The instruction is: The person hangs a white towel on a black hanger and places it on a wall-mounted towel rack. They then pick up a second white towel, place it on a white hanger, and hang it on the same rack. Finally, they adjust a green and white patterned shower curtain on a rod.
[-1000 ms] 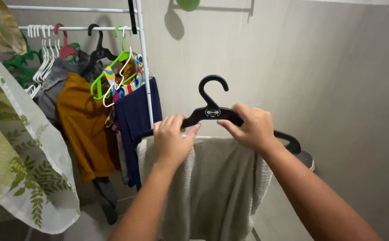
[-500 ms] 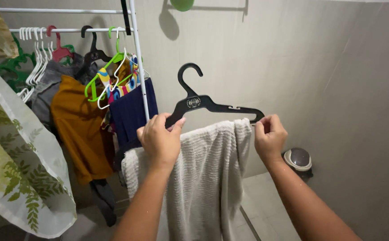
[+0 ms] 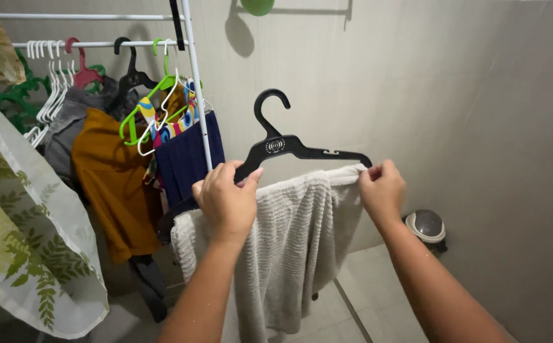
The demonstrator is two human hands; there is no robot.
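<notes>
One black hanger (image 3: 289,145), one grey towel (image 3: 289,248), two hands, left (image 3: 227,202) and right (image 3: 383,190), one bin (image 3: 426,226).

In front of me a hanger (image 3: 289,147) is held up tilted, its hook uppermost, with a towel (image 3: 289,248) draped over its bar and hanging down between my two arms; my left hand (image 3: 227,198) holds the hanger's lower left part and my right hand (image 3: 383,189) its right end. Behind and to the left stands a clothes rack (image 3: 197,95) with garments (image 3: 114,171) and spare hangers (image 3: 48,89) on its rail, and a curtain (image 3: 22,241) hangs further left, nearest me. A small bin (image 3: 426,227) sits on the floor (image 3: 378,298) by the wall (image 3: 454,108), right of the towel.
</notes>
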